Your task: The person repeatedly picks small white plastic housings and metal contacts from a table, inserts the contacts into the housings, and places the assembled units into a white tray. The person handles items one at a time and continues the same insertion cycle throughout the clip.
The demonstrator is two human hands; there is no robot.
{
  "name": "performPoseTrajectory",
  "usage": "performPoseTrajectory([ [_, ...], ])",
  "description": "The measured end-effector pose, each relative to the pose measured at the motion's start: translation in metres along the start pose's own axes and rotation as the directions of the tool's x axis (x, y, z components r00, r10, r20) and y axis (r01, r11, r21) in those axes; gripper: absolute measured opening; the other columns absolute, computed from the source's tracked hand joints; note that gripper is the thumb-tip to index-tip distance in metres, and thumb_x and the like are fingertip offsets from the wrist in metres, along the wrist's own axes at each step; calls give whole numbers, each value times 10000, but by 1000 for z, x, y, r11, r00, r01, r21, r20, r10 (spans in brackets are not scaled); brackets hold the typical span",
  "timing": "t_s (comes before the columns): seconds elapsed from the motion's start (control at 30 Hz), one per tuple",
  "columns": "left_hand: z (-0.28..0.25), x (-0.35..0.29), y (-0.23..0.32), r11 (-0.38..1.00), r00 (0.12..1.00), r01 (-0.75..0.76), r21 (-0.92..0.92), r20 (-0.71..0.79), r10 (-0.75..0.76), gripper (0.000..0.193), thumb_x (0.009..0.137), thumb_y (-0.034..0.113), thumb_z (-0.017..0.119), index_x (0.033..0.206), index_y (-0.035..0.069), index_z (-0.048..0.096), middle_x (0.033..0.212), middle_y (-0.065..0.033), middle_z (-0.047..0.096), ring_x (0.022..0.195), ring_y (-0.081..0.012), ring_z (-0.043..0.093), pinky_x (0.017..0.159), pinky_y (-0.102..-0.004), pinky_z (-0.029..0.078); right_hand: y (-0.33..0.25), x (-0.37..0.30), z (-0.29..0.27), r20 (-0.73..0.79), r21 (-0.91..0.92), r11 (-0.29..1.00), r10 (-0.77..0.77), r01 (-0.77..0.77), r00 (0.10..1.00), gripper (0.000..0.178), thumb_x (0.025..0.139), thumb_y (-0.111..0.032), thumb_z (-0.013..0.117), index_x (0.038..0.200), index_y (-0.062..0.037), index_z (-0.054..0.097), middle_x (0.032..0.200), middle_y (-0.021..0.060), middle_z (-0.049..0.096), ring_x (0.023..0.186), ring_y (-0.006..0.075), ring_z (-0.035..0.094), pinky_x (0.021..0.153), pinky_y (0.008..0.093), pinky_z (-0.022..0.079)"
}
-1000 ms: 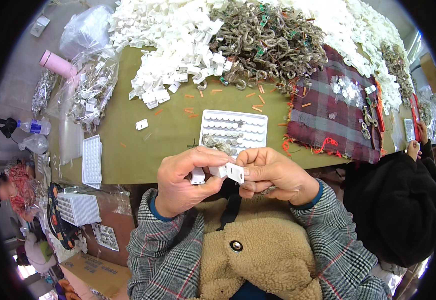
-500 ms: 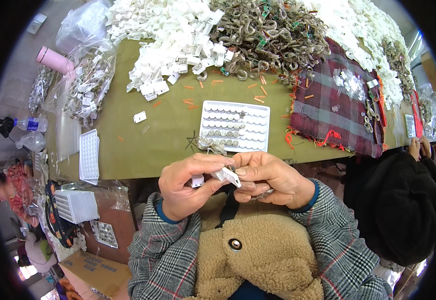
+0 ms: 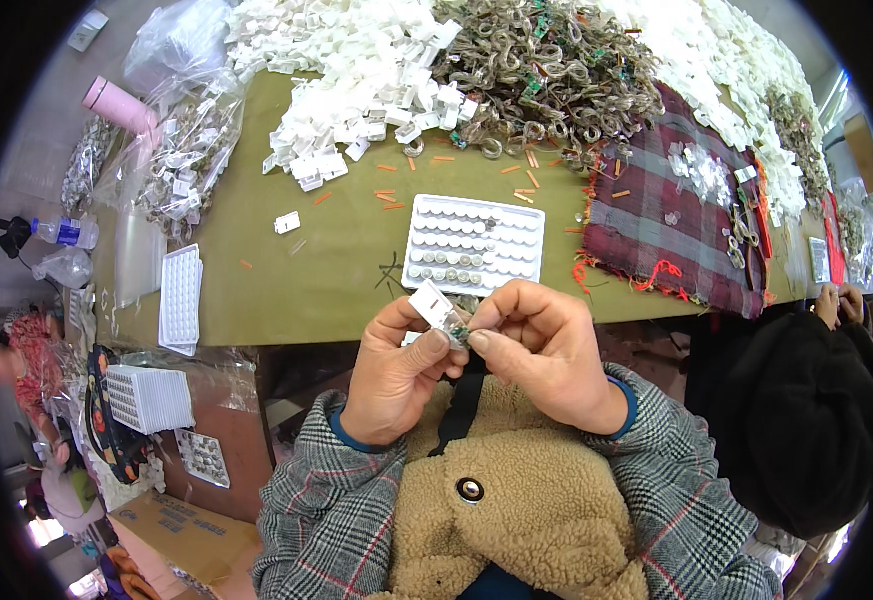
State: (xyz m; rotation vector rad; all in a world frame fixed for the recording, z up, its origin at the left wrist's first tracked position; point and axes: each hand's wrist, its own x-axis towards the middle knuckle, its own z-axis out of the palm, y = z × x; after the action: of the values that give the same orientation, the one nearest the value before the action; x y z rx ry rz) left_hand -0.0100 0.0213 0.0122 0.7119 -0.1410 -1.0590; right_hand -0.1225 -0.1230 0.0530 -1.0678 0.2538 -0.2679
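- Far left of the tabletop point(image 3: 287, 290): you have a pair of white trays point(image 3: 180, 300), overlapping, apart from the work.
- Right of those, one loose white box point(image 3: 287, 223) lies by itself, below the pile of white boxes point(image 3: 357, 105).
- Your left hand point(image 3: 397, 375) is clamped on the held box point(image 3: 432, 302), thumb on the near side, fingers behind. The box is raised off the tabletop, tilted, in front of the tray. A second white piece shows partly within the same grip.
- Handling, in judgement: the box looks light, stiff and smooth, so liable to slip or turn. Take it by its long side walls; thin edges may crack under a hard squeeze.
- At its lower end is a small green part point(image 3: 461, 331), seemingly delicate. Hold it by the rim, lightly.
- Beyond, the white tray point(image 3: 530, 214) holds rows of round cells point(image 3: 447, 258).
- Your right hand point(image 3: 547, 350) has thumb and forefinger close together beside the green part; whether they pinch it, I cannot tell.
- Farther right lies the plaid cloth point(image 3: 647, 240).
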Motion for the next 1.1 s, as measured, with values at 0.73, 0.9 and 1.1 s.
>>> performPoseTrajectory([
  [0.73, -12, 7, 1, 999, 999, -17, -38, -52, 15, 130, 976, 46, 619, 1089, -18, 606, 1051, -118, 689, 947, -190, 689, 851, -343, 601, 10, 16, -8, 209, -751, 555, -313, 357, 927, 299, 761, -5, 784, 1048, 10, 699, 807, 115, 604, 691, 232, 631, 595, 306, 496],
  [0.9, -8, 8, -4, 994, 990, -103, 22, -99, 105, 143, 966, 30, 630, 1096, -23, 606, 1039, -110, 684, 931, -178, 676, 839, -326, 587, 25, 22, 0, 223, -822, 343, -540, 454, 812, 304, 712, -1, 791, 998, 32, 694, 791, 94, 594, 673, 239, 626, 572, 339, 507],
  [1.1, -4, 6, -9, 987, 988, -152, 43, -32, 153, 147, 943, -2, 648, 1083, -32, 614, 1053, -125, 695, 950, -174, 679, 863, -319, 583, 26, 21, -10, 410, -804, 115, -604, 584, 683, 267, 710, -9, 767, 960, 26, 682, 723, 62, 553, 610, 224, 585, 525, 338, 477],
])
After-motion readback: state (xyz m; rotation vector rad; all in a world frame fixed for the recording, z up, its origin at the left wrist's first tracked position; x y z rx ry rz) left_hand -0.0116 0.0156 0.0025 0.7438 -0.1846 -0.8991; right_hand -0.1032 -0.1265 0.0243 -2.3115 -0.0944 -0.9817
